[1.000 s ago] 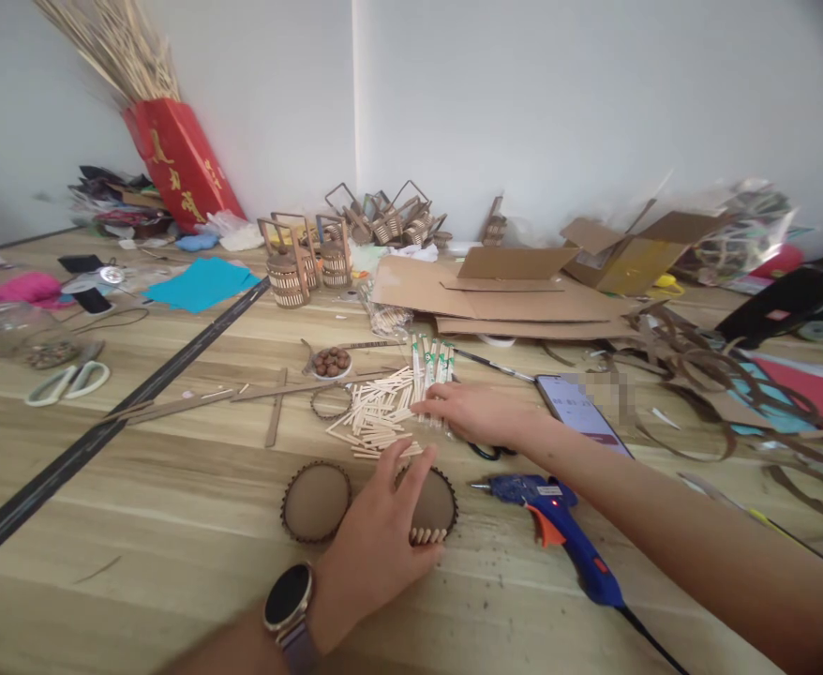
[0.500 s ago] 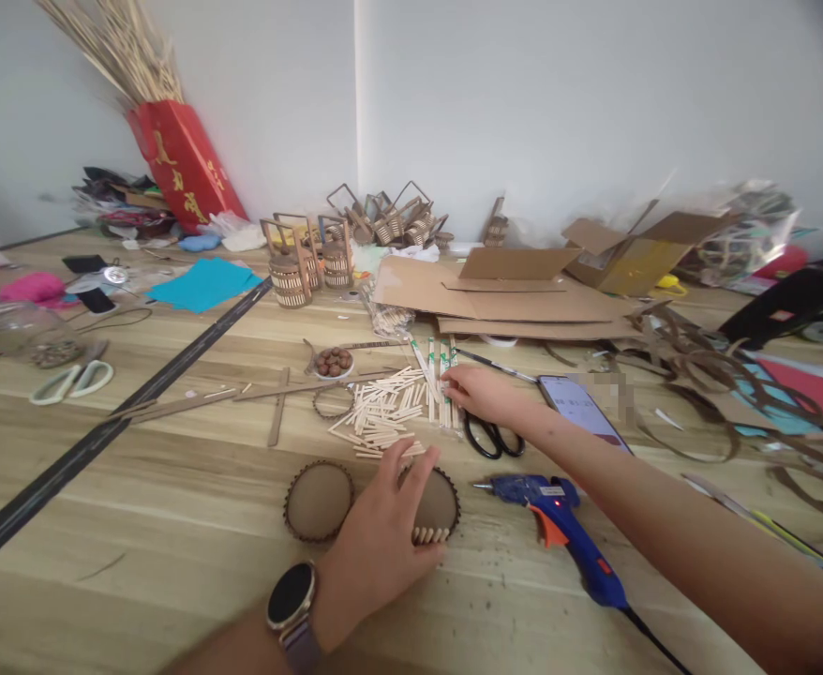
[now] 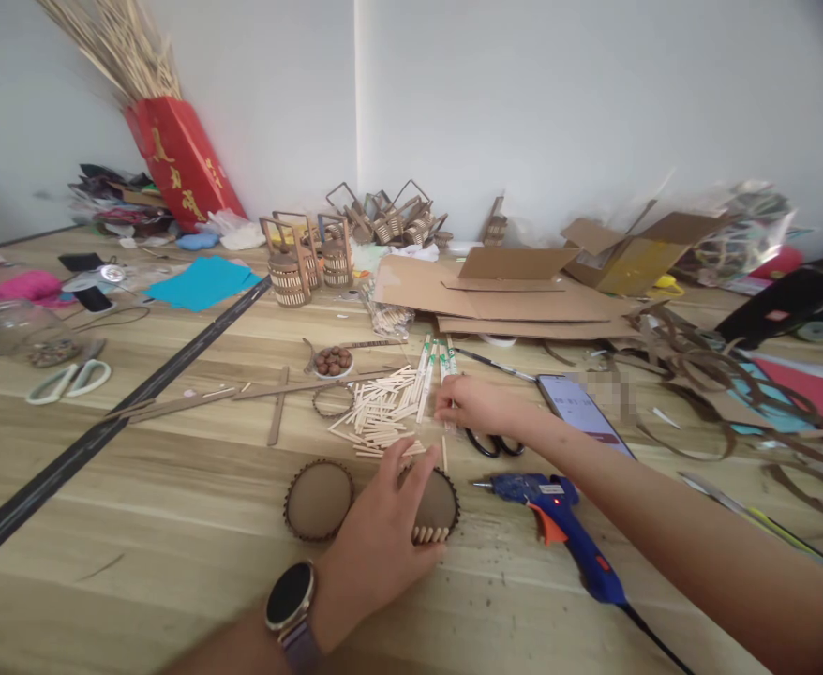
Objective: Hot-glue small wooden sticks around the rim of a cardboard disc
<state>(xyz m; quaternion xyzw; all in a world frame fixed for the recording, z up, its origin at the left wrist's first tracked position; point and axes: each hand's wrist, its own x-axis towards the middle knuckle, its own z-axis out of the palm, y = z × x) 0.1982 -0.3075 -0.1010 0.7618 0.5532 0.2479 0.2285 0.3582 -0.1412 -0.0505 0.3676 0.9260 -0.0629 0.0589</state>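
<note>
My left hand (image 3: 380, 530), with a watch on its wrist, curves over the right-hand round cardboard base (image 3: 437, 502). Its fingers and thumb span the scalloped rim, where a few short pegs stand along the near edge; my palm hides the left side. A matching cardboard base (image 3: 319, 501) lies to the left. Above, my right hand (image 3: 474, 405) has its fingertips pinched by the paper-wrapped chopsticks (image 3: 426, 370). What they hold is hidden. One short wooden stick (image 3: 444, 454) shows just below them; whether it is held I cannot tell. A pile of short sticks (image 3: 383, 408) lies left.
A blue glue gun (image 3: 556, 497) with a lit red light lies right of the bases, its cord running forward. Black-handled scissors (image 3: 492, 443) and a phone (image 3: 580, 412) sit near my right arm. Behind are a bowl of brown balls (image 3: 333, 362), cardboard sheets (image 3: 496, 300) and small baskets (image 3: 291, 279).
My right hand has moved slightly left and toward me, off the upper wrapped chopsticks, which have shifted. A short stick now shows beneath its fingers. My left hand stays put.
</note>
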